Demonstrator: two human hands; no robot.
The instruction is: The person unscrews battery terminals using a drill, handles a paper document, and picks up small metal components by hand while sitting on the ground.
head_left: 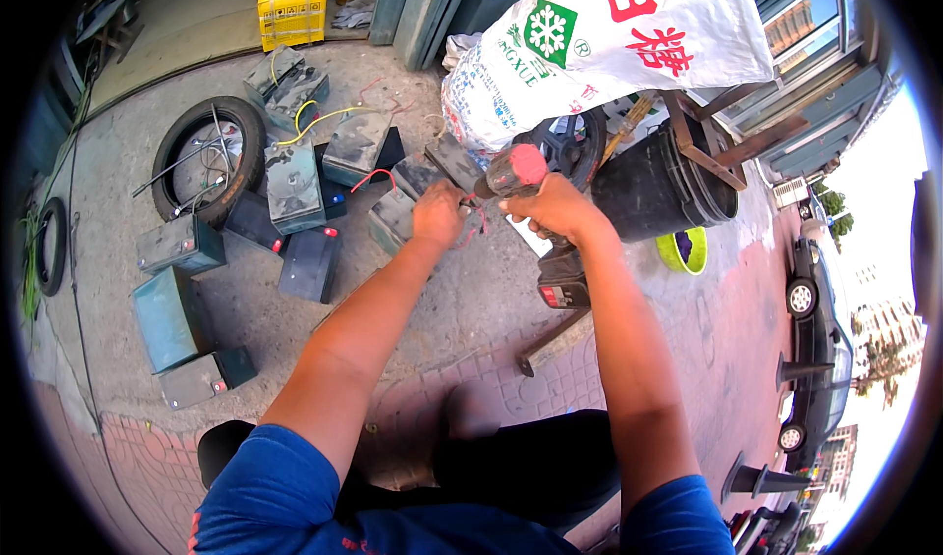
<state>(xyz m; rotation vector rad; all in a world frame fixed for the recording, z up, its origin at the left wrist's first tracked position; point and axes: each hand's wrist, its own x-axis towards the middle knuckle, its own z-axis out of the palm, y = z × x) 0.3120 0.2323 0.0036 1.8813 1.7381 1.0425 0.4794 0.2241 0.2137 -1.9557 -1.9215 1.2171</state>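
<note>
My right hand [555, 209] is wrapped round the grip of a cordless drill [527, 165], its red rear end up and its dark battery pack hanging below my wrist. The drill's front end points left, toward my left hand [439, 215]. Those left fingers are curled together over a grey-green block battery [391, 219]; what they pinch is hidden. A thin red wire [373, 176] arches up beside that battery, and pinkish-red wire shows below the drill's nose. Two more dusty batteries [419, 173] stand just beyond my left hand.
Several other batteries [295, 187] lie to the left, some joined by yellow wire [319, 121]. A tyre [162, 147] holds metal rods. Ahead are a big white sack [609, 44], a black bucket [638, 196] and a metal frame [688, 133]. A green bowl [685, 250] sits right; a yellow box [293, 7] stands far back.
</note>
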